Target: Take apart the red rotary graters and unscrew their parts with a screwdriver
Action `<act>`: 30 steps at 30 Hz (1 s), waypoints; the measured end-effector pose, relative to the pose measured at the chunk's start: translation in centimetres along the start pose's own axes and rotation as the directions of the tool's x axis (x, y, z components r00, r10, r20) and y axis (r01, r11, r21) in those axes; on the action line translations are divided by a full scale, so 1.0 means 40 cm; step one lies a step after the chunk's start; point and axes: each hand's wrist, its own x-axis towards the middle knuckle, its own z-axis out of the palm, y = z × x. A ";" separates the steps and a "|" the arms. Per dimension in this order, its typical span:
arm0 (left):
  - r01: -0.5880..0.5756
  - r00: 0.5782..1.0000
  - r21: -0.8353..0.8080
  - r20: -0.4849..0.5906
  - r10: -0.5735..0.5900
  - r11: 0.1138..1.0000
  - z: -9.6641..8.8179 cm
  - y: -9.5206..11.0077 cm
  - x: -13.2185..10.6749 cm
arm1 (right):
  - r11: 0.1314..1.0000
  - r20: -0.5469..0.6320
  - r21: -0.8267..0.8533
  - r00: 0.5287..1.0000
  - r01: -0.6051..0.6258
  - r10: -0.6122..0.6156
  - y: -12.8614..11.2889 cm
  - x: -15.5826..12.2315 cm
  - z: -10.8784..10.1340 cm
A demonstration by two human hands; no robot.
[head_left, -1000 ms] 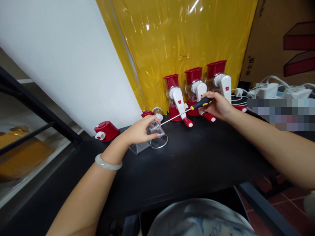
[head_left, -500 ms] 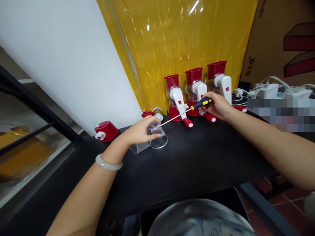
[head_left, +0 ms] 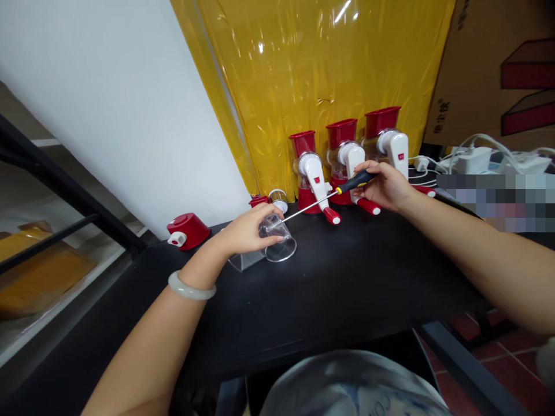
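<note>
On the black table, my left hand (head_left: pixel 250 230) is closed around a clear plastic grater housing (head_left: pixel 281 249), whose round opening faces me. My right hand (head_left: pixel 385 185) grips the black and yellow handle of a screwdriver (head_left: pixel 353 182). Its long metal shaft slants down to the left, and the tip reaches the clear housing beside my left fingers; the exact contact point is hard to make out. Behind my left hand lie a metal grater drum (head_left: pixel 278 199) with a white end and a small red part (head_left: pixel 259 201). A red base with a white knob (head_left: pixel 188 231) sits to the left.
Three red and white rotary graters with cranks, among them the nearest grater (head_left: pixel 313 173), stand along the yellow-wrapped backing (head_left: pixel 321 69). White chargers and cables (head_left: pixel 474 159) lie at the right, before a cardboard box (head_left: pixel 489 110). A black metal frame (head_left: pixel 65 167) rises at the left.
The fingers of my right hand have shifted on the screwdriver handle, which has turned so that less yellow shows. My left hand and the clear housing stay in place.
</note>
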 end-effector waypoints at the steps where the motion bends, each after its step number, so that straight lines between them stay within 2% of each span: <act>1: 0.000 1.000 0.001 0.000 0.000 1.000 0.000 0.000 0.000 | 1.000 0.013 -0.008 1.000 -0.001 0.001 -0.002 -0.002 0.000; 7: -0.003 1.000 -0.004 -0.003 0.003 1.000 0.001 0.001 0.000 | 0.990 -0.032 -0.137 0.999 0.036 -0.041 0.004 0.006 0.002; 10: -0.010 1.000 -0.006 -0.002 0.010 1.000 0.001 0.000 0.000 | 0.980 -0.001 -0.192 0.998 0.059 -0.060 0.011 0.014 0.001; 16: -0.014 1.000 0.001 -0.002 0.014 1.000 0.000 0.000 0.001 | 0.999 -0.058 -0.051 0.998 0.008 -0.011 0.008 0.011 0.002; 20: -0.009 1.000 0.002 -0.003 0.009 1.000 0.000 -0.001 0.000 | 0.999 0.031 0.021 0.999 -0.030 0.030 -0.002 0.000 -0.003; 23: -0.005 1.000 0.001 -0.005 0.005 1.000 0.000 -0.001 -0.001 | 1.000 0.057 0.025 0.998 -0.012 0.010 -0.005 0.000 -0.006; 28: -0.009 1.000 -0.008 -0.013 0.009 1.000 0.001 0.001 0.000 | 0.991 -0.051 -0.128 0.998 0.022 -0.029 0.013 0.022 -0.011; 30: -0.007 1.000 -0.007 -0.013 0.007 1.000 0.000 0.001 0.000 | 0.975 -0.026 -0.214 0.997 0.062 -0.069 0.020 0.027 -0.013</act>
